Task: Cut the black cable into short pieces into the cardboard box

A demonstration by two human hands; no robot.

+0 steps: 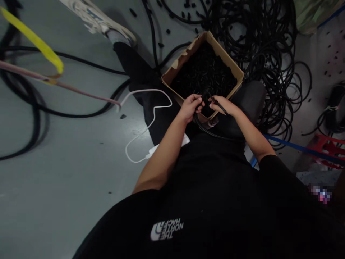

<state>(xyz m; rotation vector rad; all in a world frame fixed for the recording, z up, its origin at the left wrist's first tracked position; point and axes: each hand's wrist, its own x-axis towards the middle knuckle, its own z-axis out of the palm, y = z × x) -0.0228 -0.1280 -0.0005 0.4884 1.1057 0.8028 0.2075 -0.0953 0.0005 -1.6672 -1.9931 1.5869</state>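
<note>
My left hand (191, 107) is closed, pinching a dark piece just above the near corner of a cardboard box (226, 59). Close beside it, my right hand (221, 104) grips a black cable (222, 108), whose far part loops down across my lap. Where the hands meet, a small black part (206, 94) shows between the fingers; its exact shape is too dark to make out. Many small black pieces (202, 72) fill the box, which stands between my legs.
A big tangle of black cable (269, 54) lies right of the box, with small black bits scattered on the floor (67, 180). At left, thick black cable curves past a yellow strap (35, 39). A white cord (155, 115) crosses my leg. A red stool (329, 147) stands right.
</note>
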